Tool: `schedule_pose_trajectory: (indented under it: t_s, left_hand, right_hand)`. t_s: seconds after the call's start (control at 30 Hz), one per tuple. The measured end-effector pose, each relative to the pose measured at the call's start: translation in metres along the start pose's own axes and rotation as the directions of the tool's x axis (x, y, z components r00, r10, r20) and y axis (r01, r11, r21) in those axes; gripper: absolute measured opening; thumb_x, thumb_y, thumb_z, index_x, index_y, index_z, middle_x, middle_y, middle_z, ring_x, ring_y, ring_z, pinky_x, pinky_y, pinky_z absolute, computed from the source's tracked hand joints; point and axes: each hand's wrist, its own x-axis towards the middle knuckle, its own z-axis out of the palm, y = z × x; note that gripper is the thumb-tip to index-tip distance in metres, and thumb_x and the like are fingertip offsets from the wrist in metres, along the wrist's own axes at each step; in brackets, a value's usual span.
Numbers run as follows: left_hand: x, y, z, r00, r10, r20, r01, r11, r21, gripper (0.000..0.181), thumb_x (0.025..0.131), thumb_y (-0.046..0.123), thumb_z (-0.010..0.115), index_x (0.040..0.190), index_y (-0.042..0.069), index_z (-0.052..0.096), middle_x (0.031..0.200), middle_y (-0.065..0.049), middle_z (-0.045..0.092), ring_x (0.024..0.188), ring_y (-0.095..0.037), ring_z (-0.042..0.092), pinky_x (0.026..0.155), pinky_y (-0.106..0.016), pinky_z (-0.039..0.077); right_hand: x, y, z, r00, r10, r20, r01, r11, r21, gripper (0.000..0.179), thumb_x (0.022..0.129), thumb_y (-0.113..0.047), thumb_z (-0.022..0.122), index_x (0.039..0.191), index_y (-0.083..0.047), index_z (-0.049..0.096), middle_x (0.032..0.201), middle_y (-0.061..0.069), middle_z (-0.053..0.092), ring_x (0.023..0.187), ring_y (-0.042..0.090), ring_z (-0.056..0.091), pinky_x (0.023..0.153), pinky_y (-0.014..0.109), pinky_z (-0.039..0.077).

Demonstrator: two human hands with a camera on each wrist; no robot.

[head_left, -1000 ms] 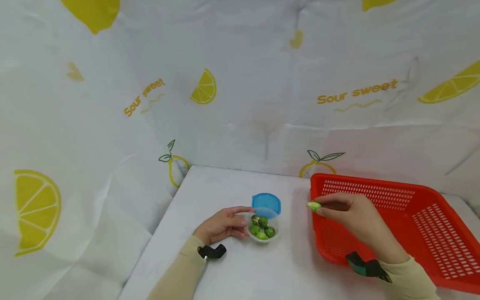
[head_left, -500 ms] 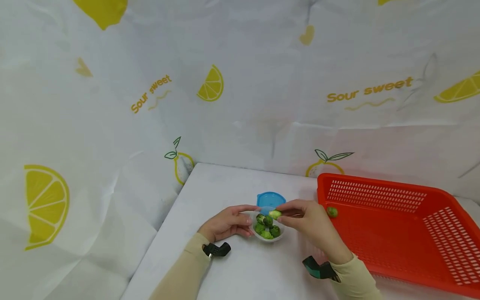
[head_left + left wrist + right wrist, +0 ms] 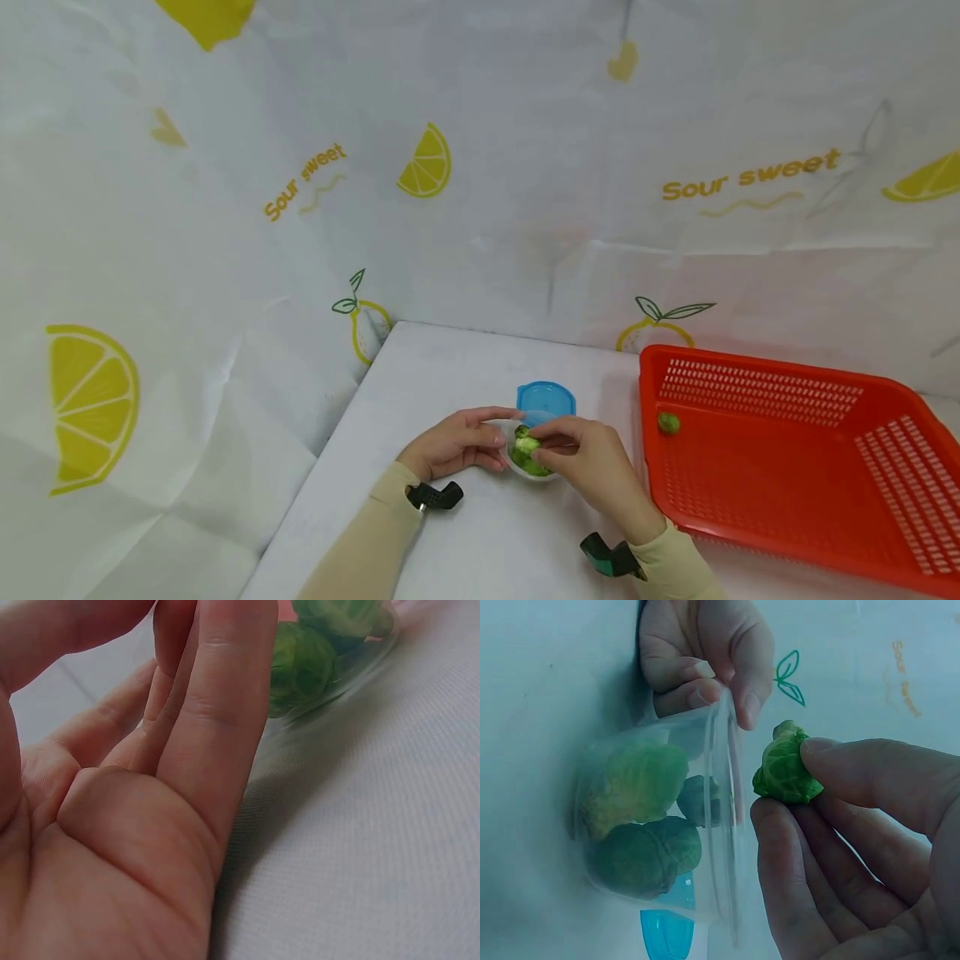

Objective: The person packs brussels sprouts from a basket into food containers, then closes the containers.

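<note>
In the right wrist view my right hand (image 3: 870, 847) pinches a green Brussels sprout (image 3: 787, 769) between thumb and fingertips, just above the mouth of a clear plastic container (image 3: 724, 892). Several Brussels sprouts (image 3: 645, 859) show through its wall. My left hand (image 3: 453, 446) grips the container's left side at the rim, as the head view shows. From the left wrist, the palm and fingers fill much of the picture, with a sprout (image 3: 300, 671) behind them in the container. My right hand (image 3: 592, 467) partly covers the container in the head view.
A blue lid (image 3: 546, 397) lies on the white table (image 3: 450, 358) just behind the container. To the right stands a red perforated basket (image 3: 757, 475) with a single sprout (image 3: 668, 423) near its left wall. A lemon-print sheet (image 3: 487, 167) hangs behind.
My right hand has moved left from the basket's edge to above the container, carrying the sprout, and has come lower over it. My left hand has kept its hold on the container.
</note>
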Motion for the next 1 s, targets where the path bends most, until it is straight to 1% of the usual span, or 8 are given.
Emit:
schedule_pose_trajectory:
  t_s: [0.17,0.27,0.4,0.57,0.67,0.87,1.0]
  left_hand:
    - [-0.001,-0.001,0.000,1.000,-0.015,-0.009,0.015,1.000,-0.006,0.057,0.106,0.001,0.059,0.162,0.007,0.048,0.093,0.001,0.072,0.088,-0.018,0.080,0.087,-0.032,0.068]
    - [-0.002,-0.001,0.000,1.000,-0.016,-0.016,0.016,1.000,-0.008,0.058,0.106,0.002,0.060,0.162,0.007,0.047,0.098,-0.002,0.072,0.087,-0.017,0.080,0.087,-0.031,0.068]
    - [-0.002,-0.001,0.000,1.000,-0.021,-0.018,0.021,1.000,-0.013,0.058,0.106,0.003,0.061,0.162,0.007,0.047,0.110,-0.005,0.071,0.087,-0.016,0.079,0.087,-0.031,0.068]
    - [-0.002,0.000,0.001,0.999,-0.025,-0.023,0.025,1.000,-0.013,0.058,0.105,0.004,0.062,0.161,0.009,0.049,0.114,-0.007,0.071,0.086,-0.016,0.079,0.087,-0.031,0.068]
    - [-0.002,0.001,0.001,0.999,-0.023,-0.024,0.023,1.000,-0.009,0.058,0.105,0.004,0.062,0.161,0.009,0.049,0.111,-0.007,0.071,0.086,-0.016,0.078,0.087,-0.031,0.067]
    - [-0.001,0.001,0.002,1.000,-0.016,-0.012,0.015,1.000,-0.014,0.061,0.104,0.005,0.064,0.163,0.007,0.046,0.096,0.000,0.072,0.084,-0.016,0.079,0.086,-0.031,0.068]
    - [0.000,0.000,0.001,1.000,-0.014,-0.006,0.014,1.000,-0.012,0.062,0.104,0.005,0.064,0.163,0.007,0.046,0.094,0.001,0.073,0.085,-0.015,0.079,0.086,-0.031,0.068]
  right_hand:
    - [-0.001,0.003,0.004,1.000,0.015,0.001,-0.015,1.000,0.003,0.022,0.088,-0.006,0.089,0.106,-0.017,0.084,0.106,0.000,0.081,0.091,0.012,0.077,0.081,0.029,0.068]
    - [0.000,0.004,0.006,1.000,0.004,0.005,-0.004,1.000,0.001,0.022,0.088,-0.006,0.089,0.105,-0.017,0.085,0.106,0.000,0.081,0.090,0.012,0.077,0.081,0.029,0.068]
    - [0.001,0.005,0.009,1.000,-0.009,0.010,0.009,1.000,-0.011,0.021,0.087,-0.006,0.090,0.105,-0.017,0.084,0.105,0.000,0.081,0.089,0.011,0.076,0.080,0.029,0.068]
    - [0.001,0.006,0.012,1.000,-0.022,0.012,0.022,0.999,-0.025,0.022,0.086,-0.005,0.090,0.104,-0.016,0.084,0.104,0.001,0.080,0.088,0.011,0.076,0.080,0.029,0.068]
    - [0.001,0.006,0.013,0.999,-0.033,0.007,0.033,0.998,-0.047,0.022,0.086,-0.004,0.090,0.104,-0.016,0.084,0.104,0.001,0.080,0.086,0.010,0.075,0.079,0.029,0.068]
    - [0.001,0.006,0.014,0.999,-0.039,0.005,0.039,0.997,-0.061,0.020,0.086,-0.005,0.090,0.103,-0.015,0.084,0.104,0.001,0.080,0.087,0.011,0.075,0.079,0.028,0.068]
    - [0.001,0.007,0.014,0.999,-0.040,0.015,0.041,0.998,-0.050,0.019,0.088,-0.006,0.089,0.105,-0.014,0.084,0.104,0.002,0.080,0.088,0.012,0.076,0.079,0.028,0.068]
